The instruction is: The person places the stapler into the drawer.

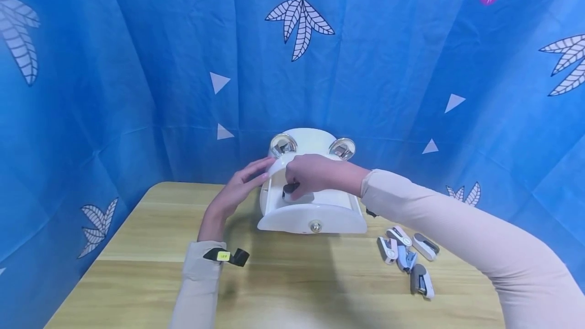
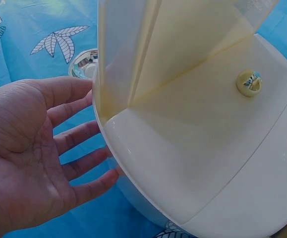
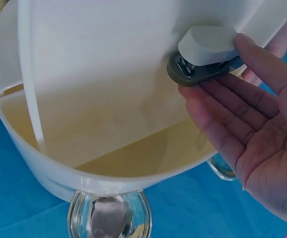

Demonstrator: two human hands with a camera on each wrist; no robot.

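Note:
A white rounded drawer box (image 1: 303, 138) stands on the table, its drawer (image 1: 340, 221) pulled out toward me. My right hand (image 1: 313, 174) reaches into that drawer. Between thumb and fingers it pinches a small white and dark grey stapler (image 3: 207, 47), seen in the right wrist view close to the drawer's inner wall. In the head view the hand partly covers the stapler. My left hand (image 2: 39, 148) has its fingers extended and spread, with the fingertips against the box's side. Two round gold-rimmed shiny pieces (image 1: 283, 144) flank the box's top.
Several staplers lie right of the box on the wooden table (image 1: 151, 248): a white and grey one (image 1: 425, 246), a blue one (image 1: 406, 258) and a dark grey one (image 1: 418, 279) among them. A blue patterned curtain (image 1: 388, 65) hangs behind.

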